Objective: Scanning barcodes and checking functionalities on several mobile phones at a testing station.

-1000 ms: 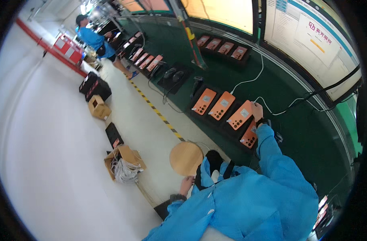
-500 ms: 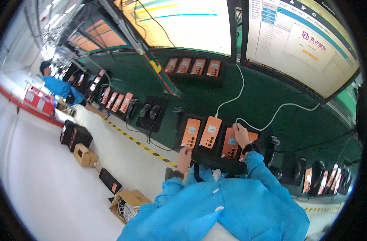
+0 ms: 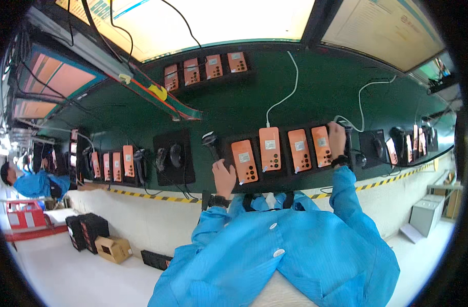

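Head view, right hand (image 3: 338, 140): curling partly, hiding fingertips; impossible to tell any hold.
Rightmost orange smartphone (image 3: 321, 147): lying toward eight o'clock from right hand, the nearer one; running lengthwise nearly twelve-to-six.
White cable (image 3: 361, 107): curving near right fingertips.
Left hand (image 3: 224, 179): staying out left, half-open, visibly holding nothing.

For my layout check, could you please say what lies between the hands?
Between left hand and right hand, the head view shows four orange phones in a dark tray.

Downward fisheye view from head height
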Demonstrator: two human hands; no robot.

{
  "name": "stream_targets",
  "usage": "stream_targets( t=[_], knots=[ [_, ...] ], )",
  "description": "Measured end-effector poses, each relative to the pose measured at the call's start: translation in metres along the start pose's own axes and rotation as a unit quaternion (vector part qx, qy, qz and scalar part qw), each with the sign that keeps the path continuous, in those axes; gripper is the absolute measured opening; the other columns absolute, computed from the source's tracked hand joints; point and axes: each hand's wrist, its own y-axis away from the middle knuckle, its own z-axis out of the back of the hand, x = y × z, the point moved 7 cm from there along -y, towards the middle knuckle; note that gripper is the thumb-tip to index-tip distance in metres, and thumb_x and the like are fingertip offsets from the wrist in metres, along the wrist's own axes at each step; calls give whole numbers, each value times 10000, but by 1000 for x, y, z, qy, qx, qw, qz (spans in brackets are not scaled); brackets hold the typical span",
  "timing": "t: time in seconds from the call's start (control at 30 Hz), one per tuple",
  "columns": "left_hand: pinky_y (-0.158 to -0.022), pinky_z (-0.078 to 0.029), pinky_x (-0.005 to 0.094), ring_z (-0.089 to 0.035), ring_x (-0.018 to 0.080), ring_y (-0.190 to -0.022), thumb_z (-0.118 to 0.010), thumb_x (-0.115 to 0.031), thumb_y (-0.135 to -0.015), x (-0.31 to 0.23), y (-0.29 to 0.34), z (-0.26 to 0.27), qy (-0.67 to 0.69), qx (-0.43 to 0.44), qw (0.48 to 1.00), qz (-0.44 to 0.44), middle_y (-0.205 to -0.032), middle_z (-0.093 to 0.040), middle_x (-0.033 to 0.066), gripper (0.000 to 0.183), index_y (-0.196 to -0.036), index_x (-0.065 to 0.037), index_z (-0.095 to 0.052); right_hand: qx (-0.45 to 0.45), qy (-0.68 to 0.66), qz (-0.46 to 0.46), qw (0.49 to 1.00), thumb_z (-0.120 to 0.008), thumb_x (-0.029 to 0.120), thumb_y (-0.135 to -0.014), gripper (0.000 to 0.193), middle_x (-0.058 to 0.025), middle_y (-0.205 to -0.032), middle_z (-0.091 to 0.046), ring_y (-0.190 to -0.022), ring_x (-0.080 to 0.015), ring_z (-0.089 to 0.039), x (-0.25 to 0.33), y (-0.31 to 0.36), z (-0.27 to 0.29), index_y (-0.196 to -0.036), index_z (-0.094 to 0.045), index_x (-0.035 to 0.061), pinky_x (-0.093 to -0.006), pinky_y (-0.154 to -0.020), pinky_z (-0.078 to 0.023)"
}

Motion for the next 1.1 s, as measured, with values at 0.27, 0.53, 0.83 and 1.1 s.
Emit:
stream_targets(
  t=[0.27, 0.53, 0.83, 1.1],
  knots=[
    [-916, -426, 455, -438, 429, -1124, -556, -134, -842, 5, 13, -24, -77, 37, 996, 32, -1212, -438, 266, 496, -1251, 87, -381, 41, 134, -262, 955, -610, 258, -809, 706, -409, -1259, -380, -1188, -479, -388, -116, 120, 46, -1255, -327, -211, -454, -1022, -336],
    [-846, -472, 439, -541, 398, -1029, -458, -75, -844, 3, 7, -35, -136, 7, 987, 87, -1120, -559, 263, 473, -1272, 106, -367, 210, -20, -131, 969, -576, 186, -876, 329, -208, -1056, -605, -1021, -327, -575, -20, 127, 6, -1124, -570, -30, -374, -839, -477],
    [-842, -478, 429, -546, 387, -1008, -475, -106, -859, 1, -11, -34, -184, -87, 974, 101, -1070, -558, 233, 453, -1272, 58, -385, 555, -254, 4, 792, -578, 228, -902, 344, -148, -1065, -647, -966, -228, -624, 157, 132, -60, -1158, -575, -1, -330, -834, -486],
    [-887, -459, 424, -533, 369, -1075, -449, -185, -928, 16, 13, -60, -141, -50, 982, 114, -1175, -529, 241, 498, -1353, 43, -325, 370, -103, -47, 922, -632, 244, -854, 529, -195, -1236, -536, -1116, -289, -537, 93, 44, -146, -1266, -453, -35, -399, -912, -441]
  ],
)
